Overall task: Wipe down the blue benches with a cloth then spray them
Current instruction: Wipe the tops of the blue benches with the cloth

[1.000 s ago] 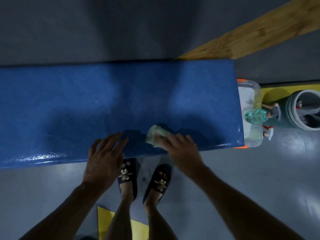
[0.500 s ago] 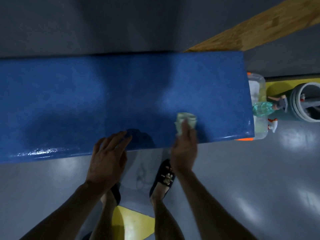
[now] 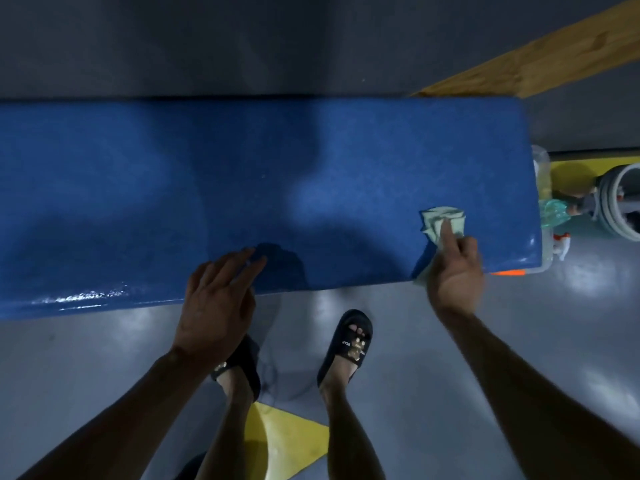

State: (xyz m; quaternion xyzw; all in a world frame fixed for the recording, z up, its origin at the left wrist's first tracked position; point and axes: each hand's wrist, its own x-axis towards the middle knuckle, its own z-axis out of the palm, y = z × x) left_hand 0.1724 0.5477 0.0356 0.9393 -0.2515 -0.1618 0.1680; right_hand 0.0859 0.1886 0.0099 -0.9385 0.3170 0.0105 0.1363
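Observation:
A long blue bench [image 3: 207, 188] runs across the view, its right end near the frame's right side. My right hand [image 3: 453, 271] presses a crumpled pale green cloth [image 3: 440, 220] onto the bench top near that right end, by the front edge, with one finger stretched over the cloth. My left hand [image 3: 218, 299] rests flat with fingers spread on the bench's front edge, left of centre, holding nothing. A green spray bottle [image 3: 554, 213] lies just past the bench's right end.
A clear plastic box [image 3: 542, 168] with orange corners sits under the bench's right end. A grey round bucket [image 3: 620, 202] stands at far right on a yellow floor mark. A wooden plank [image 3: 540, 53] angles away at top right. My sandalled feet [image 3: 349, 344] stand on grey floor.
My right hand has swept the cloth rightward along the bench toward its end. The left hand has stayed on the front edge. My feet have stepped to the right.

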